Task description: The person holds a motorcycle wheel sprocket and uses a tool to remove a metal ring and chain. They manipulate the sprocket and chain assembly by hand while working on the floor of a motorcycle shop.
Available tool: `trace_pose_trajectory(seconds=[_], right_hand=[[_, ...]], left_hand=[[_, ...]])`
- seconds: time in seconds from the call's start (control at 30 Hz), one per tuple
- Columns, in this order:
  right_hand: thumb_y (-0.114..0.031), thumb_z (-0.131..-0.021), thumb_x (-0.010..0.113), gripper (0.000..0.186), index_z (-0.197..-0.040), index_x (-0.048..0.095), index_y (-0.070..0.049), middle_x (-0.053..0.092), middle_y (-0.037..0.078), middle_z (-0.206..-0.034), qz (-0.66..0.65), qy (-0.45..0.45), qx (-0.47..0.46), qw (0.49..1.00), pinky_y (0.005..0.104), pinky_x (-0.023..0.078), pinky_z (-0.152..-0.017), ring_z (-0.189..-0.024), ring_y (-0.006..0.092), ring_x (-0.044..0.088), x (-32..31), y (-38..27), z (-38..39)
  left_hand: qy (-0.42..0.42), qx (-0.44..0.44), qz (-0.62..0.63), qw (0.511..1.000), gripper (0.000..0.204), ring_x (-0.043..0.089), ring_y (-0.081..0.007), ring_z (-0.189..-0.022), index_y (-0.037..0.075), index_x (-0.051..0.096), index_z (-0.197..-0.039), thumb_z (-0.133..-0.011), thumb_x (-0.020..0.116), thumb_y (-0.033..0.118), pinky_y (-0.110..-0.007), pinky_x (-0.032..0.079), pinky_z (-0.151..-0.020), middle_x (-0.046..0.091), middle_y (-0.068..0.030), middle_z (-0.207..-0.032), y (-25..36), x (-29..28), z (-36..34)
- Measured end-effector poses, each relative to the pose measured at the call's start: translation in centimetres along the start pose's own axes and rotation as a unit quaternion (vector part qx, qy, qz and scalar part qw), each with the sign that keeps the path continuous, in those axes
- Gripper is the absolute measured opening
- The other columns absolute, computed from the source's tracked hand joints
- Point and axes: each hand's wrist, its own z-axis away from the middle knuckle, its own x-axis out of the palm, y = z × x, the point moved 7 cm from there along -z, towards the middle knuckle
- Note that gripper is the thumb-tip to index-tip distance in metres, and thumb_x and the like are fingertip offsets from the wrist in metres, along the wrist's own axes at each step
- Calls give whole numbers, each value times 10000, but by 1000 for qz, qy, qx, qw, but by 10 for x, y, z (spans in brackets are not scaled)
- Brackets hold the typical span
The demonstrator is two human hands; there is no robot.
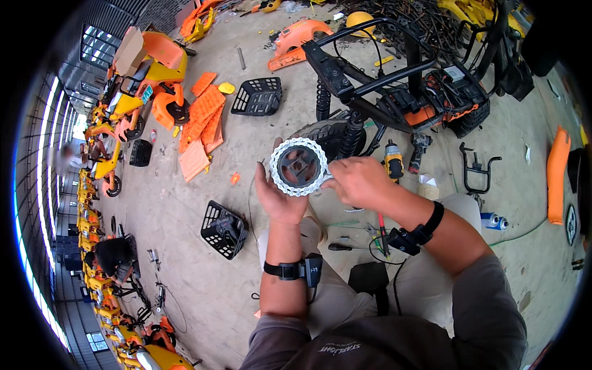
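On the dark shirt (376, 346), well below the chain wheel (298, 164), one row of pale capital letters (340, 348) is upside down, with finer lettering along it. Nearer below the wheel, the wrist device (313, 269) has a small white mark. Right of the wheel, the blue cans (491, 221) carry markings too small for reading.

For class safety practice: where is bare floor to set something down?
Bare floor lies between the lower black basket and loose metal parts, and, bar a white scrap, between the black bracket and long orange panel. Crowded: around the power tools beside the black vehicle frame.
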Motion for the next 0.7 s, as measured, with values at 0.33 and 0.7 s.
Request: trace_pose_trajectory(seconds=[0.33,0.7], right_hand=[[-215,-807,745,237,-792,573,-51,625,98,-708,28,20,-36,999,389,531,-594,-686,291,666,-16,25,-15],[-233,-807,754,247,-795,579,-59,611,87,-698,49,27,-28,998,381,523,-592,-678,277,658,-26,33,-27]], left_hand=[[-1,-8,-213,977,458,638,-216,-1096,-25,455,-1432,-1032,526,186,-345,536,-904,624,-141,-1298,14,-21,-30],[10,-4,-274,962,394,642,-128,-930,-55,502,-1368,-1038,548,156,-332,544,-889,668,-115,-1216,11,-10,-45]])
